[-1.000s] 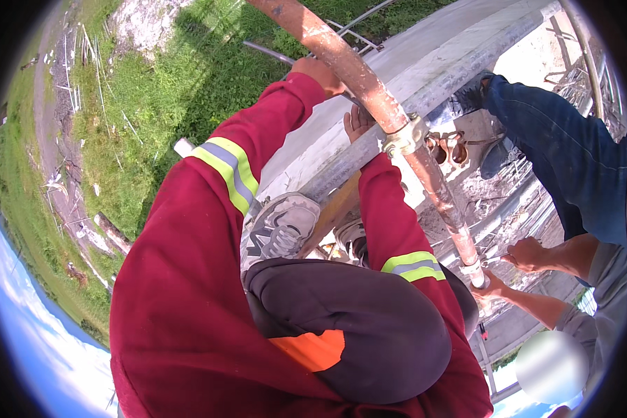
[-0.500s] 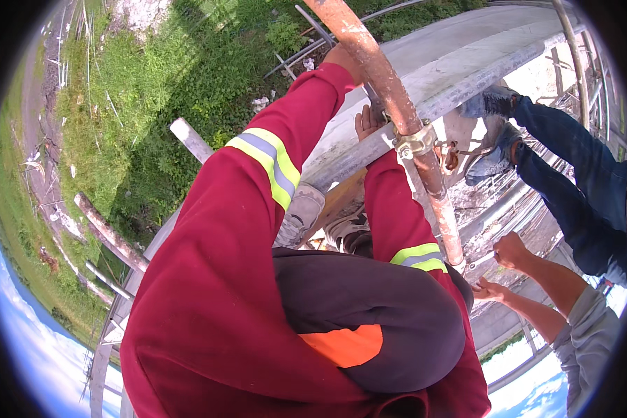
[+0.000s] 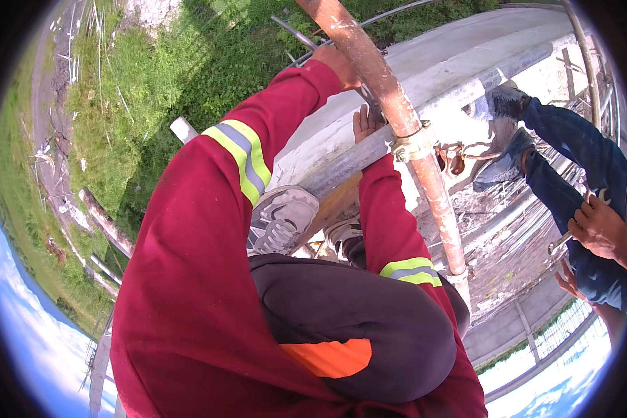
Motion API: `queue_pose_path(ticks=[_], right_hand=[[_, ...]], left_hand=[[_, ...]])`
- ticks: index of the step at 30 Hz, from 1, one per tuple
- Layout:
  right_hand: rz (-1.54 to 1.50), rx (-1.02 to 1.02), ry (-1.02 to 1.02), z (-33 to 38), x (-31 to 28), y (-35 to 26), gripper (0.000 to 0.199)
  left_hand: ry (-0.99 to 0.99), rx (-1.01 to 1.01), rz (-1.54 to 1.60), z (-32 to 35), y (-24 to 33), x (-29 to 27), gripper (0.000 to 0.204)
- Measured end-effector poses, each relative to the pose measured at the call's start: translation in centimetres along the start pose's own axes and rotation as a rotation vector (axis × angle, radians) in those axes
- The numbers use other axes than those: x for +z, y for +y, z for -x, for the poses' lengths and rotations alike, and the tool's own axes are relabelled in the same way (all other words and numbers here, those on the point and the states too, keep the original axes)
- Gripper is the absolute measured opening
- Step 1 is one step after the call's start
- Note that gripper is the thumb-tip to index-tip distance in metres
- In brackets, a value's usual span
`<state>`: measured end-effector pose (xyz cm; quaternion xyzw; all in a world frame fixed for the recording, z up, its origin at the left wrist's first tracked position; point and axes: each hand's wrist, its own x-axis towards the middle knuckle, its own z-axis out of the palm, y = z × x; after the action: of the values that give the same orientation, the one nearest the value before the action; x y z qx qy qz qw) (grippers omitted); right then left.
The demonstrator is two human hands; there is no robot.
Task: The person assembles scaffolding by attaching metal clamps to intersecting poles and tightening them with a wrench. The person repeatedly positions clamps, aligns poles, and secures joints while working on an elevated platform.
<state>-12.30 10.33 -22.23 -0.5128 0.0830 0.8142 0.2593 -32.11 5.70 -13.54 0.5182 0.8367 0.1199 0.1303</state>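
Observation:
My left hand (image 3: 336, 67) is wrapped round a long grey metal bar (image 3: 296, 33), just beyond a rusty, paint-spattered scaffold tube (image 3: 376, 63). The bar's far end sticks out past my fist, and its lower end is partly hidden behind the tube. My right hand (image 3: 363, 124) is below, fingers stretched upward, beside a dark metal piece at the tube; its palm is partly hidden. Close by, a clamp (image 3: 414, 142) joins the rusty tube to a grey horizontal pipe (image 3: 348, 164). My shoe (image 3: 283, 217) is beside that pipe.
At right, a co-worker in jeans (image 3: 571, 139) holds a wrench (image 3: 559, 243) in one hand. Grass (image 3: 146, 83) lies far below at left. A cut pole end (image 3: 182, 129) and a rusty pole (image 3: 104, 219) jut out there. A curved concrete surface (image 3: 453, 52) is ahead.
My left hand and the bar have shifted left. My right hand stays near the tube. The co-worker's hands have moved up and right, and a wrench now shows in one.

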Motion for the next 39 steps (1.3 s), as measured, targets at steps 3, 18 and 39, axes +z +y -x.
queue_pose_path(ticks=[3, 18, 39], right_hand=[[-0.070, -0.020, -0.066, 0.1, -0.2, 0.0, 0.048], [0.041, 0.066, -0.260, -2.8, -2.2, -1.7, 0.046], [0.107, -0.153, -0.053, 0.0, 0.1, 0.0, 0.048]], left_hand=[[-0.408, 0.281, -0.041, -5.4, 0.3, -1.4, 0.027], [-0.275, -0.619, 0.239, 9.0, 5.2, 0.7, 0.046], [-0.150, -0.294, 0.101, 3.6, 1.4, 3.5, 0.034]])
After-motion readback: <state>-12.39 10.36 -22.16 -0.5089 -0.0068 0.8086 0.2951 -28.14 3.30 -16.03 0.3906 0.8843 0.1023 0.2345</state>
